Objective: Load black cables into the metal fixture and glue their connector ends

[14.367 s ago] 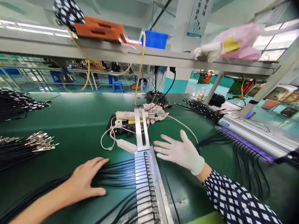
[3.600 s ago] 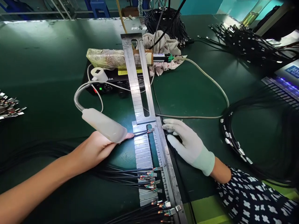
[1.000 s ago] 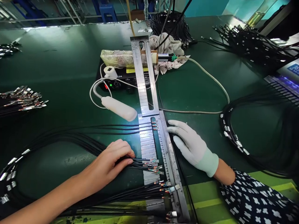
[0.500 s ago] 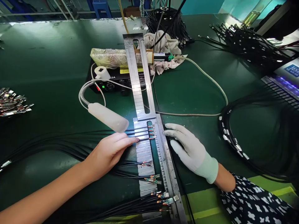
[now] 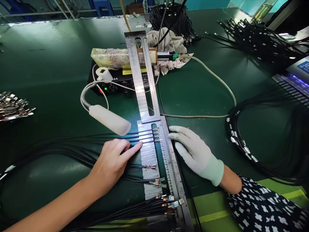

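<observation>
My bare left hand point(image 5: 113, 164) has one finger stretched onto the left edge of a slotted metal fixture point(image 5: 149, 154), just below a few black cables point(image 5: 130, 137). Its other fingers are curled, with nothing visible in them. Small connector ends point(image 5: 156, 135) of those cables lie across the fixture's upper slot, against the long rail. My right hand point(image 5: 194, 154), in a white glove, lies with fingers spread, fingertips at the rail's point(image 5: 172, 161) right edge. More cables with exposed metal plugs point(image 5: 175, 203) rest across the fixture's lower part.
A white lamp point(image 5: 109, 120) on a flexible neck hangs over the fixture. Behind stands a black control box point(image 5: 116, 88) with a wrapped bundle point(image 5: 111, 58) on top. Coiled cables point(image 5: 233, 132) lie at right, a pile of metal connectors point(image 5: 14, 106) at left.
My left hand has drawn slightly back from the cables, its outstretched finger now apart from the curled ones. The right hand stays by the rail. The view has shifted slightly.
</observation>
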Available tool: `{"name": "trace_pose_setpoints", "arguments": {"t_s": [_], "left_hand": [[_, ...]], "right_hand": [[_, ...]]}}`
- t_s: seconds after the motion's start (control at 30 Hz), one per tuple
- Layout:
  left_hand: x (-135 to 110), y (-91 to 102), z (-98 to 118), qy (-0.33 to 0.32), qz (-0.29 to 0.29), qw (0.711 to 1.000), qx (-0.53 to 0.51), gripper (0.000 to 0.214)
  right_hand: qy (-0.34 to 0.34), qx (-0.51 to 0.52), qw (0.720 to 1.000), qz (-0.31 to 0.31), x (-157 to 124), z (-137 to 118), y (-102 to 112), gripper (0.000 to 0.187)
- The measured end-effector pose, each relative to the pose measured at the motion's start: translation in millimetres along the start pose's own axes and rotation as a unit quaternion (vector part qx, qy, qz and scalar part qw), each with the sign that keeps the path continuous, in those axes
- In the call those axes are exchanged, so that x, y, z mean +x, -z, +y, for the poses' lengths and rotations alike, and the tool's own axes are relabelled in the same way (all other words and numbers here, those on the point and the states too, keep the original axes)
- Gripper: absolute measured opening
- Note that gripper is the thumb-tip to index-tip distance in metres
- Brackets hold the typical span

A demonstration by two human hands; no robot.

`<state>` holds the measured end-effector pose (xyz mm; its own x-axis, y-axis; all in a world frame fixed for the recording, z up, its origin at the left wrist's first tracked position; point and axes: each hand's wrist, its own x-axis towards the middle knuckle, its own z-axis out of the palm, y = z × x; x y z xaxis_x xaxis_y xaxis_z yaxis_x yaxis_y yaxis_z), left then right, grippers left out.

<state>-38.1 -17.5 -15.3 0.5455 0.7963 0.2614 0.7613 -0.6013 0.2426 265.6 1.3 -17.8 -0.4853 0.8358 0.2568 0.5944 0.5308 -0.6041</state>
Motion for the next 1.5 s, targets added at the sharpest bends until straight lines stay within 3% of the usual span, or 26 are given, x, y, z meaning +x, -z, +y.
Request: {"name": "trace_pose_setpoints", "arguments": {"t_s": [0.1, 0.2, 0.3, 0.4, 0.5, 0.63, 0.83, 1.07, 1.33, 1.4, 1.5], "left_hand": [[-6, 7.6, 4, 0.01, -0.044, 0.997, -0.06, 0.043], [-14, 19.9, 11, 0.06, -0.077, 0.985, -0.146, 0.034], [-24, 28.1, 16, 0.084, -0.086, 0.97, -0.211, 0.011], [-24, 30.5, 17, 0.091, -0.064, 0.962, -0.249, 0.009], [-13, 27.0, 16, 0.091, 0.016, 0.97, -0.225, 0.014], [7, 16.0, 10, 0.012, 0.069, 0.983, -0.172, 0.029], [12, 8.9, -5, -0.078, 0.022, 0.986, -0.148, 0.038], [11, 7.6, -9, -0.118, -0.017, 0.991, -0.065, 0.044], [24, 8.9, -9, -0.094, -0.062, 0.987, -0.117, 0.032], [19, 6.2, -6, -0.08, -0.048, 0.988, -0.124, 0.029], [7, 0.6, 0, -0.045, -0.002, 0.998, -0.053, 0.038]], "right_hand": [[0.005, -0.001, 1.0, 0.006, -3, 0, 0, 0.032], [0.002, -0.005, 1.0, 0.0, -7, -1, 2, 0.032], [-0.002, -0.002, 1.0, -0.002, -8, -1, 2, 0.032], [-0.011, 0.011, 1.0, -0.001, -6, 1, 0, 0.032], [-0.016, 0.018, 1.0, -0.001, -4, 2, -2, 0.031], [-0.022, 0.015, 1.0, 0.001, -4, 3, -2, 0.032], [-0.025, 0.012, 1.0, -0.002, -3, 1, -1, 0.031], [-0.028, 0.012, 1.0, -0.001, -1, 0, 0, 0.029], [-0.03, 0.012, 0.999, 0.001, -1, -1, 0, 0.029], [-0.029, 0.014, 0.999, 0.002, -1, 0, 0, 0.029], [-0.023, 0.016, 1.0, 0.004, 0, 1, 0, 0.029]]}}
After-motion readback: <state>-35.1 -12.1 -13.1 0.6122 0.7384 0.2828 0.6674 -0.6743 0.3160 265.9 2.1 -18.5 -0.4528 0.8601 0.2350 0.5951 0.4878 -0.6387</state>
